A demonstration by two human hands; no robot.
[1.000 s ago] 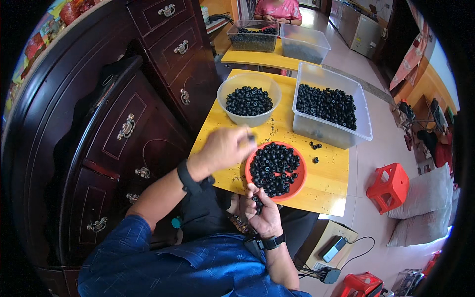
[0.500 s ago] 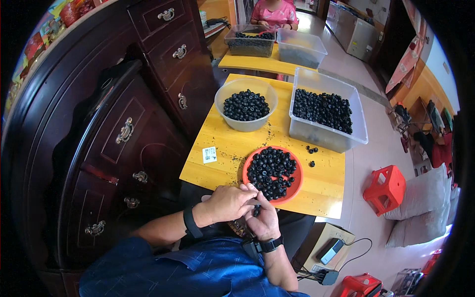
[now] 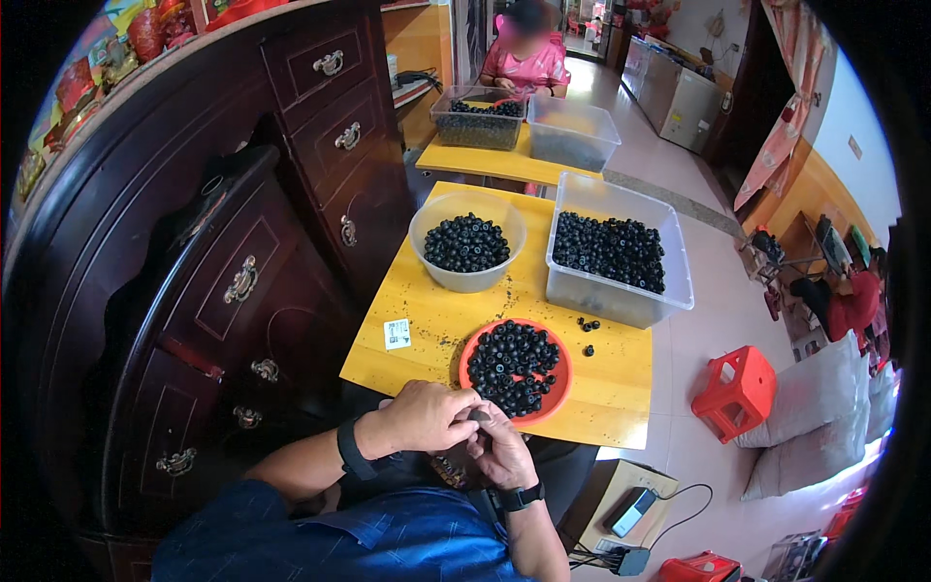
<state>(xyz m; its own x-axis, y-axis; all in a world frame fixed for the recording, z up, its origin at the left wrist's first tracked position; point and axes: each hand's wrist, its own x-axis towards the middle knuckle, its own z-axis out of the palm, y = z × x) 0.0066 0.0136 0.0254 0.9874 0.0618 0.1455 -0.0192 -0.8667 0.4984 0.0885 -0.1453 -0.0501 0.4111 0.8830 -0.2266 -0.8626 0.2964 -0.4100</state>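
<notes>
Just in front of the table's near edge, my two hands meet with their fingertips together. My left hand (image 3: 419, 419) is closed, its thumb and fingers pinching from the left. My right hand (image 3: 500, 452) curls its fingers and thumb inward against a small dark piece (image 3: 479, 415) between the hands. Fingers cover most of that piece, and whether the left fingertips also grip something is hidden. Right beyond them lies a red round plate (image 3: 561, 396) heaped with small black ring-like parts (image 3: 512, 357).
On the yellow table (image 3: 417, 373) stand a round translucent tub (image 3: 424, 254) and a rectangular clear bin (image 3: 669, 301), both holding black parts. Several loose parts (image 3: 588, 350) and a white label (image 3: 397, 334) lie there. A dark cabinet (image 3: 233, 320) borders the left; another person (image 3: 529, 66) sits opposite.
The whole view has shifted, with the table lower in it. My right fingers have curled in from a more open palm, and a dark piece now shows between the fingertips.
</notes>
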